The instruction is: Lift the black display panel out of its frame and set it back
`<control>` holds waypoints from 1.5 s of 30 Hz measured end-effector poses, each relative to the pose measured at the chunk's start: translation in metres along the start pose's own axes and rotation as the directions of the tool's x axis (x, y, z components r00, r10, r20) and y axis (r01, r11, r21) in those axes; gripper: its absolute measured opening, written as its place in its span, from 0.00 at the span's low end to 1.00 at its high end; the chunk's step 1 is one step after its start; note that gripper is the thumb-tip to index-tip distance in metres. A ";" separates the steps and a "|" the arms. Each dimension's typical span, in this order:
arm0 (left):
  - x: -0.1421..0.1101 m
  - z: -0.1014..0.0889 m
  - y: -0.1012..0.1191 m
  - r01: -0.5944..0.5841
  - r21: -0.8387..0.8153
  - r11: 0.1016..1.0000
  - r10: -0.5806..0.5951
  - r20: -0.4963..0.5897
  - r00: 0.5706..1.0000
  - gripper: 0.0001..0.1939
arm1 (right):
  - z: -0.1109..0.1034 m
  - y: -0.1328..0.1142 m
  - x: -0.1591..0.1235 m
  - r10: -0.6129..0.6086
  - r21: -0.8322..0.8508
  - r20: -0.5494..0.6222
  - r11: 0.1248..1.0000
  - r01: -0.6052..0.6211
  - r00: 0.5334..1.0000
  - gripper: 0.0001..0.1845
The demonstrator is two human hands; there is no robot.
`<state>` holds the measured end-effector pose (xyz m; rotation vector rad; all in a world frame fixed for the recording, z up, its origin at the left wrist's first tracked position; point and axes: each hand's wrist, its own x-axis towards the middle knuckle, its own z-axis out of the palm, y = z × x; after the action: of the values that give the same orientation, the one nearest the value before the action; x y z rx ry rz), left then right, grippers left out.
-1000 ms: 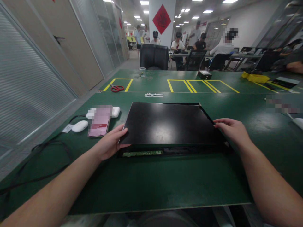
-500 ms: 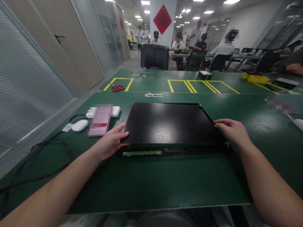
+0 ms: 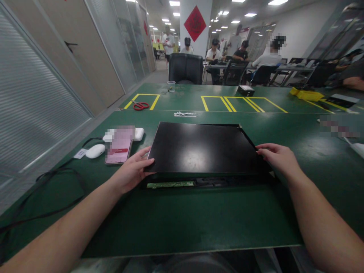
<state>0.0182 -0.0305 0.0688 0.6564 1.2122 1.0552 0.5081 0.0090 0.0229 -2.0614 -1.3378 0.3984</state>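
Observation:
A flat black screen panel (image 3: 199, 148) lies on the green table (image 3: 184, 220) in front of me, its near edge raised a little over a black frame with a green circuit strip (image 3: 170, 184) showing below. My left hand (image 3: 131, 172) grips the panel's near left corner, fingers curled on its edge. At the near right edge, my right hand (image 3: 278, 157) holds the panel with fingers bent onto it.
A phone (image 3: 119, 146), a white earbud case (image 3: 138, 133) and a white mouse (image 3: 95, 151) with a black cable (image 3: 57, 178) lie to the left. Red scissors (image 3: 140, 106), a clear cup (image 3: 171, 86), small screws (image 3: 184, 113) and a black box (image 3: 246, 90) sit farther back. People sit at distant tables.
The panel's near edge has risen very slightly. My hands keep their hold at the same corners.

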 end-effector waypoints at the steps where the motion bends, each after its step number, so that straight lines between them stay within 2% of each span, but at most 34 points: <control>1: 0.000 0.000 0.000 -0.003 0.001 1.000 0.003 -0.001 1.000 0.30 | 0.000 -0.001 0.000 0.005 0.000 0.002 1.000 -0.005 1.000 0.16; 11: -0.001 0.003 0.000 -0.018 -0.003 1.000 0.018 -0.018 1.000 0.29 | -0.002 0.001 0.000 0.003 -0.014 0.010 1.000 -0.003 1.000 0.16; 18: -0.001 -0.001 -0.001 -0.012 0.011 1.000 0.012 -0.008 1.000 0.34 | -0.003 0.002 0.001 0.005 -0.005 0.041 1.000 -0.005 0.999 0.16; 27: 0.003 -0.009 -0.008 -0.043 0.082 0.996 0.037 0.067 0.997 0.34 | -0.006 -0.006 -0.002 0.061 -0.009 0.054 0.998 -0.061 0.997 0.15; 30: 0.004 -0.012 -0.010 -0.087 0.125 0.988 0.075 0.095 0.993 0.32 | -0.005 -0.005 -0.002 0.045 0.024 0.062 0.999 -0.046 0.997 0.15; 33: 0.006 -0.015 -0.011 -0.197 0.175 0.965 0.180 0.108 0.978 0.31 | -0.004 -0.002 0.000 0.025 0.018 0.047 1.000 -0.026 0.999 0.16; 38: 0.008 -0.022 -0.008 -0.339 0.344 0.876 0.323 0.104 0.941 0.30 | -0.002 0.004 0.003 0.028 0.004 0.042 1.000 -0.028 0.999 0.16; 41: 0.009 -0.024 -0.007 -0.358 0.412 0.838 0.356 0.084 0.931 0.30 | -0.003 0.004 0.004 0.017 0.014 0.060 1.000 -0.018 0.998 0.16; 45: 0.015 -0.030 -0.012 -0.323 0.455 0.830 0.313 0.101 0.944 0.34 | -0.005 0.002 0.004 0.048 -0.012 0.085 0.999 -0.047 0.995 0.15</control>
<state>-0.0070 -0.0257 0.0444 1.2813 1.3815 1.0259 0.5136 0.0103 0.0256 -2.1084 -1.3445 0.5069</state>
